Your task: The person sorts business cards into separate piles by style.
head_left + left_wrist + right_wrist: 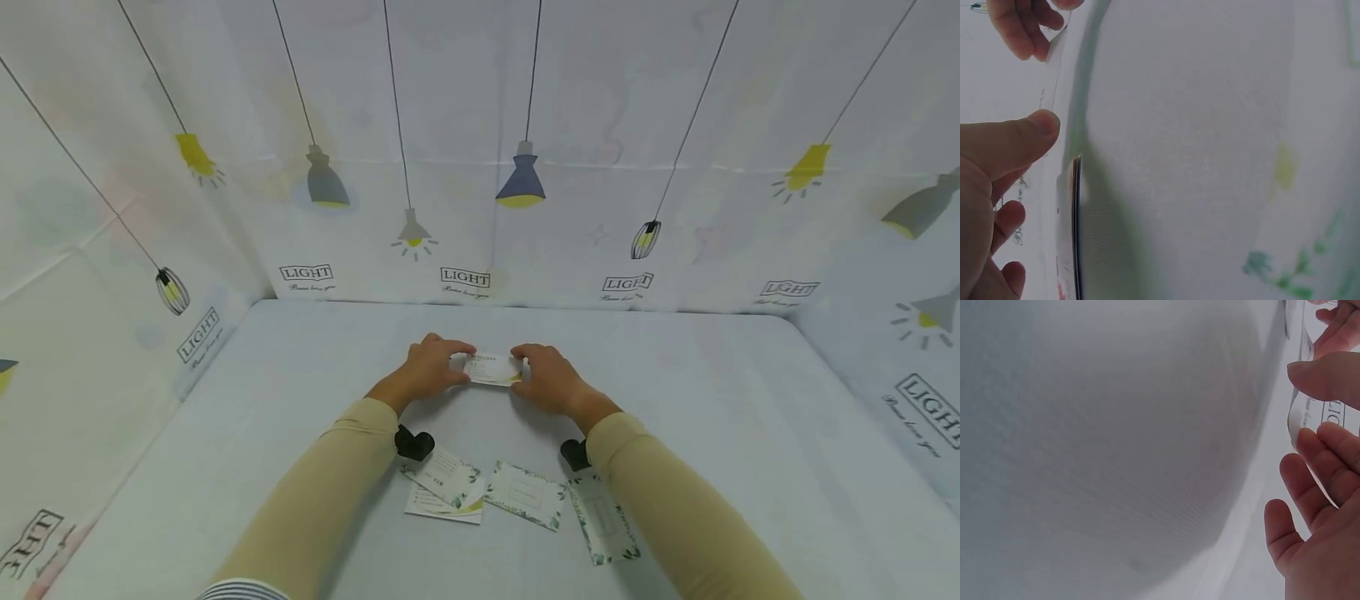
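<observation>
Both hands hold a small white printed card (492,368) with a gold corner, out over the far middle of the white table. My left hand (433,367) grips its left edge between thumb and index finger. At the opposite edge, my right hand (551,379) pinches it the same way. In the right wrist view the card (1296,419) bends between the right thumb and fingers, while the other right-hand fingers (1282,525) spread below it. The left thumb (1041,125) shows in the left wrist view, with right fingertips at the top left.
Closer to me lie a leaf-bordered card (525,495) in the middle and another (602,521) beside the right forearm. A third leaf-patterned card (447,475) overlaps a white-and-yellow card (444,507). A lamp-printed curtain (465,233) stands behind the table's far edge.
</observation>
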`<action>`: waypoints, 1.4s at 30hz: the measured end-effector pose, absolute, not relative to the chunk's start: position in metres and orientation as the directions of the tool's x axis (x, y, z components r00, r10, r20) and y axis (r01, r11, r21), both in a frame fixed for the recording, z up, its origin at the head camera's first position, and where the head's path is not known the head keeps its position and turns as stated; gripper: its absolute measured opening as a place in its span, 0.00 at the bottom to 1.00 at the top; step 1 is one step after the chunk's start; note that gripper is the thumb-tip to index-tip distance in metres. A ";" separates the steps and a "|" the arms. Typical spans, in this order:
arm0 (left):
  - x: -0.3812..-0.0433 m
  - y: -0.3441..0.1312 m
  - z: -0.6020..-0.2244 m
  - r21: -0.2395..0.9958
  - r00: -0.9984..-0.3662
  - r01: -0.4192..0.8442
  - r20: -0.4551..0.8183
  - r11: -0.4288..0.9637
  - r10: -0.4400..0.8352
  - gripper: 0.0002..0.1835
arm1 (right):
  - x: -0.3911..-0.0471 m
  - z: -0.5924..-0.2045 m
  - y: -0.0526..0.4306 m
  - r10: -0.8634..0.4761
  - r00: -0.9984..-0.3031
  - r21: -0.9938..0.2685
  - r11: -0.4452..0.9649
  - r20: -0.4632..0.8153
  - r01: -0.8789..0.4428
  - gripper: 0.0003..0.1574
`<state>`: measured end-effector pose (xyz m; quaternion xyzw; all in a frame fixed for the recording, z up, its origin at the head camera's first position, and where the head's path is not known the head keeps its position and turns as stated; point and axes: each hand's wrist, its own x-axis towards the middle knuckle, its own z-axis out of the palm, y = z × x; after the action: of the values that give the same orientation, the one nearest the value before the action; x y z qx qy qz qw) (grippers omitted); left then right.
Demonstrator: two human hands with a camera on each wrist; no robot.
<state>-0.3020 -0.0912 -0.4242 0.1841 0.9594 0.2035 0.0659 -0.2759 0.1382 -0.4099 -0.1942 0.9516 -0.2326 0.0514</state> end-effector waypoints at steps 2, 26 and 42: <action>-0.304 -0.091 -0.426 0.403 -0.923 0.319 -0.074 0.858 0.378 0.28 | -0.278 -0.411 0.137 -0.390 -0.920 -0.462 0.820 -0.020 -0.338 0.35; -0.306 -0.087 -0.427 0.336 -0.921 0.286 -0.163 0.898 0.354 0.27 | -0.282 -0.420 0.133 -0.333 -0.936 -0.502 0.832 -0.114 -0.235 0.36; -0.302 -0.089 -0.421 0.365 -0.921 0.293 -0.140 0.884 0.363 0.28 | -0.281 -0.421 0.135 -0.350 -0.931 -0.497 0.829 -0.103 -0.257 0.37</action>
<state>-0.3018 -0.0890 -0.4212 0.1698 0.9651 0.1710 0.1025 -0.2811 0.1353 -0.4211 -0.1596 0.9515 -0.2451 0.0952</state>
